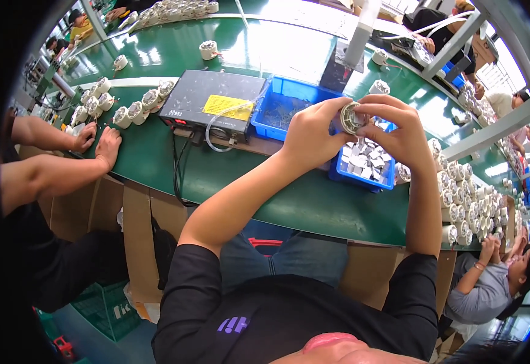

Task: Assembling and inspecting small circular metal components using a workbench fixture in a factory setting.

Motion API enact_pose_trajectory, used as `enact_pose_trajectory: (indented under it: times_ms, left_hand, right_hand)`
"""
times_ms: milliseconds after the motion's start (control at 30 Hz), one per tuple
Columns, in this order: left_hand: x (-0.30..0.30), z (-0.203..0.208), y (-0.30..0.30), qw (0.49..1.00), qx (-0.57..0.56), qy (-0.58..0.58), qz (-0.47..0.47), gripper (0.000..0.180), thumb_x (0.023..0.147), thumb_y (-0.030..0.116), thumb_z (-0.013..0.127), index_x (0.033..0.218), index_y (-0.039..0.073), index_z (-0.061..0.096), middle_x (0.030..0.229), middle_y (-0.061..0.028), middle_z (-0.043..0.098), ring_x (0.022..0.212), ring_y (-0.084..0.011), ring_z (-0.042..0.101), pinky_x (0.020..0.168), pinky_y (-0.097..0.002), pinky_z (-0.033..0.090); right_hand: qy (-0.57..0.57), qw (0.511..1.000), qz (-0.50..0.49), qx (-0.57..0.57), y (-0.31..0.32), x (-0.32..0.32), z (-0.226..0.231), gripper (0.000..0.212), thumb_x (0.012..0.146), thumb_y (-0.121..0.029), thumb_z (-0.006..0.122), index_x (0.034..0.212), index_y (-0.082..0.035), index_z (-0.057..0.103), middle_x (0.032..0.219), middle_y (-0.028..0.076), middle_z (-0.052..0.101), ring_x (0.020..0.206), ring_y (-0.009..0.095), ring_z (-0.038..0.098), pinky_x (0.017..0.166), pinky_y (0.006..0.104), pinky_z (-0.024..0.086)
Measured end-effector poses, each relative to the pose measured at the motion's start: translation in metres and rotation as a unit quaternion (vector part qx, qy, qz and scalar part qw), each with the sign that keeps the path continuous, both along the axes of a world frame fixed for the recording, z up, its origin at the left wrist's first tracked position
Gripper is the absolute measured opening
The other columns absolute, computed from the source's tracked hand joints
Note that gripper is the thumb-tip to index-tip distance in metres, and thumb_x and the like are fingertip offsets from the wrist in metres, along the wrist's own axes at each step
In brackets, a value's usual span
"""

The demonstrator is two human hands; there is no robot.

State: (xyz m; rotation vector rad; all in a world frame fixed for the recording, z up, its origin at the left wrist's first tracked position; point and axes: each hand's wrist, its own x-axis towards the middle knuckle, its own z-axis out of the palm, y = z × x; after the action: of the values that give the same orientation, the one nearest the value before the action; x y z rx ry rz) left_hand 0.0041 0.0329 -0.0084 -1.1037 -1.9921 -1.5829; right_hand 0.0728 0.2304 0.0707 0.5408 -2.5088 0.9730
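Both hands — left hand [313, 133], right hand [398, 130] — grip a round white socket [353, 117] mid-assembly; finished sockets [468, 209] stacked at three o'clock — blue parts bin [362, 176] still full.

Round part [352, 117] btwn hands, above parts bin [365, 162]; control box [212, 103] left.

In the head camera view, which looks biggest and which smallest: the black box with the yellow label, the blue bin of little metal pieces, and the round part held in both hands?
1. Black box with the yellow label: largest.
2. Blue bin of small metal pieces: smaller, partly hidden by the hands.
3. Round part, held between left hand and right hand: smallest, even though raised nearer the camera.
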Motion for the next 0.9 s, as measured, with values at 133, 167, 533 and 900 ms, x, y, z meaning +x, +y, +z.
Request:
enact_pose_trajectory:
  times_ms: [133,167,533,900]
  left_hand:
    - [-0.007,-0.002,-0.002,0.999,0.007,0.028,0.044,0.066,0.067,0.002,0.095,0.129,0.005,0.075,0.117,-0.0143,0.081,0.096,-0.0330,0.079,0.088,-0.0383,0.063]
    - [-0.008,-0.002,-0.002,0.997,0.012,0.047,0.058,0.065,0.067,0.002,0.095,0.129,0.005,0.075,0.116,-0.0143,0.082,0.096,-0.0325,0.079,0.088,-0.0382,0.063]
    - [-0.019,0.010,-0.008,0.994,-0.027,-0.080,0.074,0.067,0.068,-0.001,0.095,0.132,0.002,0.074,0.120,-0.0164,0.081,0.104,-0.0306,0.079,0.097,-0.0364,0.062]
    - [-0.041,0.008,0.001,0.980,0.109,-0.161,-0.047,0.068,0.076,0.001,0.094,0.138,-0.006,0.068,0.121,-0.0204,0.079,0.109,-0.0267,0.077,0.103,-0.0380,0.061]
  right_hand:
    - [0.016,0.999,0.017,-0.035,-0.007,-0.017,-0.016,0.037,0.072,0.001,0.089,0.108,-0.004,0.083,0.111,0.009,0.078,0.093,0.022,0.070,0.085,0.0342,0.057]
    - [0.021,0.999,0.014,-0.047,-0.009,-0.019,-0.019,0.034,0.073,0.001,0.088,0.106,-0.004,0.083,0.110,0.009,0.078,0.094,0.022,0.070,0.086,0.0341,0.057]
    - [0.011,0.980,-0.124,-0.155,-0.007,-0.029,-0.050,0.024,0.087,0.000,0.077,0.110,0.001,0.077,0.116,0.012,0.077,0.103,0.023,0.070,0.097,0.0354,0.057]
    - [0.019,0.946,-0.011,-0.323,-0.020,-0.032,-0.066,0.052,0.096,-0.001,0.066,0.147,0.004,0.058,0.137,0.019,0.069,0.125,0.026,0.065,0.113,0.0386,0.049]
